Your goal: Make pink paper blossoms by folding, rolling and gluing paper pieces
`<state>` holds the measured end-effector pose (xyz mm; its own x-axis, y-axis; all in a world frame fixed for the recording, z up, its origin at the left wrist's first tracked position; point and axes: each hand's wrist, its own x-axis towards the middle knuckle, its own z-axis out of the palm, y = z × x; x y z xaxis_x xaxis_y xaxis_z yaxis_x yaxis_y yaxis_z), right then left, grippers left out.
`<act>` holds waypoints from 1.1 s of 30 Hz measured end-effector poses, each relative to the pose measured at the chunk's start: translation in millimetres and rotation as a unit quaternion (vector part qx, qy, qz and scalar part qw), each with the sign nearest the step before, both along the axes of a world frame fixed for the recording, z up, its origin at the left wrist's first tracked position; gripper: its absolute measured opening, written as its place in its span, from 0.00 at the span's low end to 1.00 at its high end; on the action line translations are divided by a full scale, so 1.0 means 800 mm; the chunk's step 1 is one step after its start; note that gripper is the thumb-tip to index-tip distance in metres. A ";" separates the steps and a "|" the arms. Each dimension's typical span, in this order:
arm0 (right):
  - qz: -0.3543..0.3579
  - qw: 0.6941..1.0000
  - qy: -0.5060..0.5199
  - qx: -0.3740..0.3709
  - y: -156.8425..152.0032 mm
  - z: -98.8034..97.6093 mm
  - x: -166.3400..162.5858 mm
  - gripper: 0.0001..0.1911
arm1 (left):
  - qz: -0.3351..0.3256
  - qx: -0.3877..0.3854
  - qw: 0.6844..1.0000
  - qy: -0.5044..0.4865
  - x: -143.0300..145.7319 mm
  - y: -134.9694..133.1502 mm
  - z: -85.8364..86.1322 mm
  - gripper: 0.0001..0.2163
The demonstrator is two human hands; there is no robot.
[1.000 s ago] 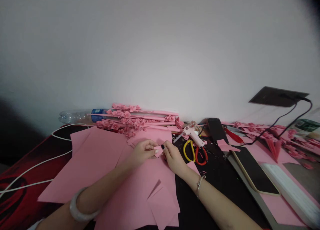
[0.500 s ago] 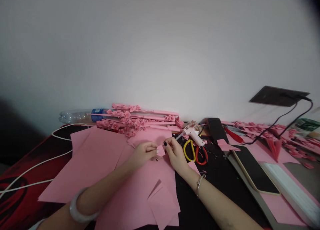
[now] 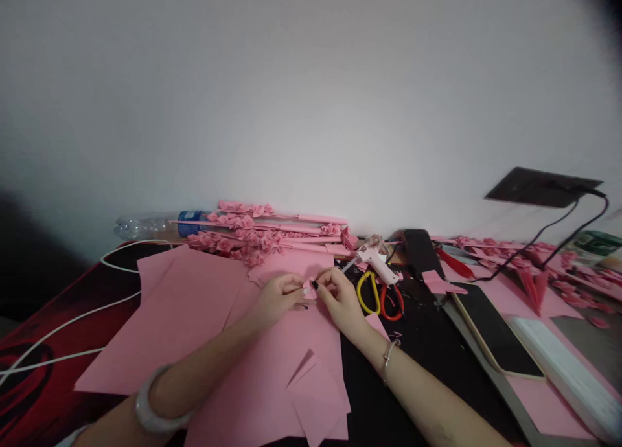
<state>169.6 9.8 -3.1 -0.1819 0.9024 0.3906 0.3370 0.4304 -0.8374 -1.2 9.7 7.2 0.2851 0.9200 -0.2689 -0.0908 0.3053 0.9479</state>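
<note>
Left hand [image 3: 276,301] and right hand [image 3: 340,302] nearly meet over the desk, fingertips closed in to a pinch on one small pink paper piece [image 3: 308,290]. Piece sits right between them: left thumb and fingers grip its left side, right thumb and index are on its right edge. Can't tell its exact fold, mostly covered by fingers. Remaining fingers loosely curled on both hands.

Below the hands: large pink sheet [image 3: 262,389], with small pink squares [image 3: 318,398] overlapping on its near right part. More pink sheets [image 3: 170,317] to the left.

Just right of the right hand: a yellow loop handle [image 3: 360,294] and a red loop handle [image 3: 401,303] side by side, pale glue gun [image 3: 381,265] behind them. Paper flower stems [image 3: 265,240] lie stacked along the wall, clear bottle [image 3: 148,227] on its side at their left end. Far right: phone [image 3: 495,327], face up, next to a long white box [image 3: 568,376].
</note>
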 end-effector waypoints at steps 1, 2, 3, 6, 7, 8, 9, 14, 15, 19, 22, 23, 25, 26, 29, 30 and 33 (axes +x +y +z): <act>-0.002 1.000 0.002 -0.004 0.000 0.000 0.000 0.06 | -0.002 0.001 1.000 0.000 0.000 0.000 0.002 0.17; -0.004 1.000 0.004 -0.008 0.000 0.000 -0.001 0.06 | -0.001 0.001 1.000 0.000 0.000 -0.001 0.004 0.17; -0.006 1.000 0.006 -0.009 0.000 -0.001 -0.001 0.06 | 0.000 0.001 1.000 -0.001 0.001 -0.002 0.006 0.17; -0.014 1.000 0.009 -0.004 0.000 -0.001 -0.001 0.07 | 0.000 0.002 1.000 -0.004 0.000 -0.004 0.010 0.16; -0.016 1.000 0.009 0.001 0.000 -0.001 -0.001 0.08 | -0.001 0.003 1.000 -0.005 0.000 -0.005 0.011 0.16; -0.018 1.000 0.008 0.005 0.000 -0.001 -0.001 0.08 | -0.003 0.004 1.000 -0.006 -0.001 -0.005 0.011 0.15; -0.017 1.000 0.008 0.009 0.000 -0.002 -0.001 0.08 | -0.004 0.004 1.000 -0.006 -0.001 -0.005 0.010 0.15; 0.003 1.000 0.001 0.026 -0.001 -0.001 0.000 0.09 | 0.010 -0.001 1.000 -0.005 -0.004 -0.003 0.007 0.14; 0.008 1.000 -0.001 0.029 -0.001 0.000 0.000 0.09 | 0.012 0.000 1.000 -0.006 -0.004 -0.002 0.006 0.14; 0.012 0.999 -0.007 0.035 -0.001 0.002 0.000 0.09 | 0.015 0.009 1.000 -0.001 -0.004 -0.002 0.006 0.12; 0.010 0.999 -0.013 0.033 -0.001 0.004 0.000 0.09 | 0.022 0.011 1.000 0.000 -0.004 -0.001 0.004 0.11; 0.010 0.999 -0.015 0.032 -0.001 0.004 0.000 0.09 | 0.024 0.010 1.000 0.000 -0.004 -0.001 0.004 0.12; 0.010 0.999 -0.018 0.030 -0.001 0.005 0.000 0.09 | 0.028 0.007 1.000 -0.001 -0.004 -0.001 0.003 0.12; 0.011 0.999 -0.018 0.029 -0.001 0.005 0.000 0.09 | 0.029 0.007 1.000 -0.002 -0.004 0.000 0.003 0.12; 0.013 0.999 -0.023 0.022 -0.001 0.006 0.000 0.08 | 0.034 0.008 0.999 -0.004 -0.004 0.000 0.004 0.11; 0.015 0.999 -0.025 0.020 -0.002 0.006 0.000 0.08 | 0.036 0.008 0.999 -0.004 -0.004 0.000 0.005 0.10; 0.022 0.999 -0.031 0.025 -0.002 0.006 0.001 0.07 | 0.049 0.003 0.999 -0.008 -0.004 0.000 0.007 0.09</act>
